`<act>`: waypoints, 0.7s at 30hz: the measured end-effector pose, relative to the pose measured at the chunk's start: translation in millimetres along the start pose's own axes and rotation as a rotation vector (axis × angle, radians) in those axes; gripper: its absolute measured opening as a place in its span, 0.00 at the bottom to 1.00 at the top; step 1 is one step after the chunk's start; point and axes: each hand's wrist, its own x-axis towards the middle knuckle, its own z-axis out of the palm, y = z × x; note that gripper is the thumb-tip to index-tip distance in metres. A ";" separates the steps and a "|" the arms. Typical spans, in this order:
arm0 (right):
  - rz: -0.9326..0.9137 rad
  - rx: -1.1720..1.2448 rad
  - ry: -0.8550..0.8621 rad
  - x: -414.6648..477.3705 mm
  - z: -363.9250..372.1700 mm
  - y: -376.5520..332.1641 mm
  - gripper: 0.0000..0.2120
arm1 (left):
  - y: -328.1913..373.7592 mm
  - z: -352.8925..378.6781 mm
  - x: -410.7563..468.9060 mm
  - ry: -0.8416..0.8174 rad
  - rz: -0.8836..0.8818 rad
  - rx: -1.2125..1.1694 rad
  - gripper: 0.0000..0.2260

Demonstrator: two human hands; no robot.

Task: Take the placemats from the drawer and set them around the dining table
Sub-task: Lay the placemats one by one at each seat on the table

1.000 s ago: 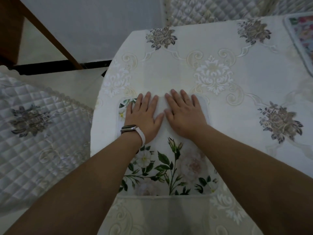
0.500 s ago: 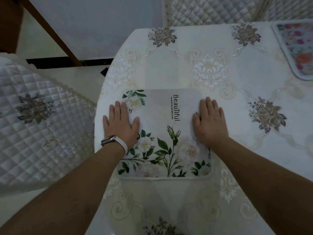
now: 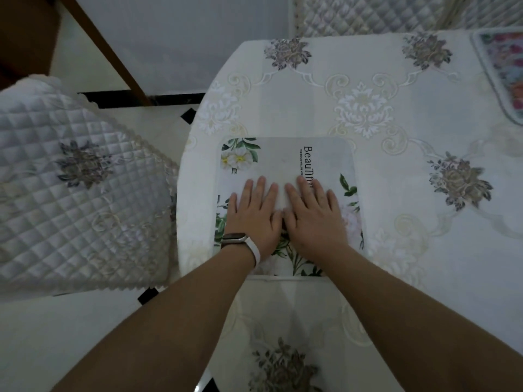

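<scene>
A white placemat printed with green leaves, white flowers and the word "Beautiful" lies flat on the dining table, close to its near left edge. My left hand, with a white band on the wrist, and my right hand press flat on the middle of the mat, side by side, thumbs touching, fingers straight. A second placemat with a bright multicoloured flower print lies at the far right of the table, cut off by the frame.
The table wears a cream tablecloth with embroidered flowers. A chair with a quilted white cover stands just left of the table. Another quilted chair back is at the far side. A wooden frame leans at the upper left.
My hands slid from the mat's left and right edges back to its middle and now lie together. The view shifted slightly.
</scene>
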 end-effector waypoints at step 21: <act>0.078 -0.004 -0.031 -68.1 17.3 -26.8 0.29 | 6.9 21.2 -75.3 0.038 0.060 -0.016 0.26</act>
